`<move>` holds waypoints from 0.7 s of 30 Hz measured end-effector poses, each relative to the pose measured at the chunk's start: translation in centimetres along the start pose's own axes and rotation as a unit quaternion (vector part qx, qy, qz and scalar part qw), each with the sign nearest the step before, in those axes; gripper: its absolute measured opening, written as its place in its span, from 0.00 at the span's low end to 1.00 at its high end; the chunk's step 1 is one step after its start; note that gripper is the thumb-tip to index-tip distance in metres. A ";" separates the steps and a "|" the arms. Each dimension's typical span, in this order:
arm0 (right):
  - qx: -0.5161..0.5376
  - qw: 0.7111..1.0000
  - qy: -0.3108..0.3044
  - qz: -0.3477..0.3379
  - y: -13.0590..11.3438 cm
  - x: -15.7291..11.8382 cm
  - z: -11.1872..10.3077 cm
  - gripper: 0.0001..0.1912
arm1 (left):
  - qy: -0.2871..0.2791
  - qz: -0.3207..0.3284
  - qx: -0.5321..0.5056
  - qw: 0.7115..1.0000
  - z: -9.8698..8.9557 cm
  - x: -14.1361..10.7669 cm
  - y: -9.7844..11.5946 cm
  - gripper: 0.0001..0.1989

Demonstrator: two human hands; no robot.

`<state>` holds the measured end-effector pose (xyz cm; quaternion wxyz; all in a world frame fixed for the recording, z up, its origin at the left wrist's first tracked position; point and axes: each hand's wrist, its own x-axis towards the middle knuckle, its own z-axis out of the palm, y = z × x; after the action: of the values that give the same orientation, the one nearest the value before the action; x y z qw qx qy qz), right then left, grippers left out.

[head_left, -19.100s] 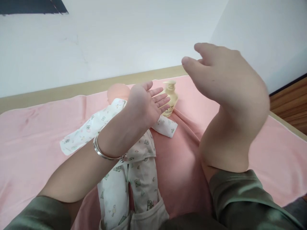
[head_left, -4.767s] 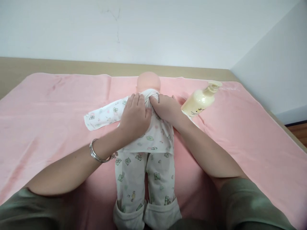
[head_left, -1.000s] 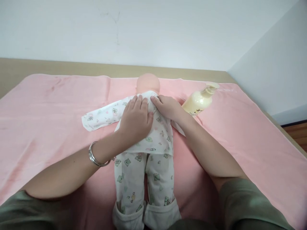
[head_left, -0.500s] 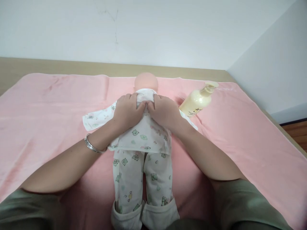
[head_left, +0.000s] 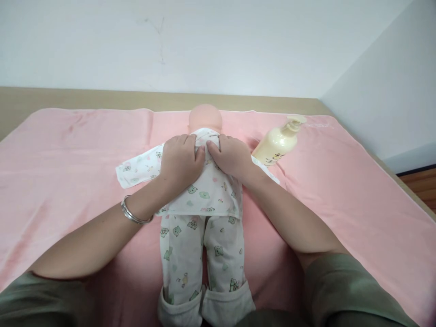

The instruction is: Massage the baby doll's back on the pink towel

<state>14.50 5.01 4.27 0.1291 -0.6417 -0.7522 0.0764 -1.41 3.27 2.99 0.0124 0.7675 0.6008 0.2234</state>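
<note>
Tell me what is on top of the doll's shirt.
The left hand and right hand lie on the shirt near the head; the shirt beneath them is hidden.

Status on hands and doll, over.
Left hand, right hand on clothed doll, below its head. Doll lying on pink cloth. Pump bottle close to right hand.

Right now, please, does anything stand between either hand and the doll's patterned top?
Nothing visible does: the left hand and right hand rest on the patterned top, and the pump bottle is to their right.
</note>
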 end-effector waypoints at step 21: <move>0.002 0.999 -0.039 -0.030 -0.9 -0.3 -1.2 0.24 | 0.000 -0.002 0.048 0.999 -1.4 -1.3 1.1 0.18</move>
<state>14.06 4.53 5.62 0.1032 -0.6150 -0.7755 0.0983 -1.16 1.44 4.17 -0.0243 0.7658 0.6125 0.1946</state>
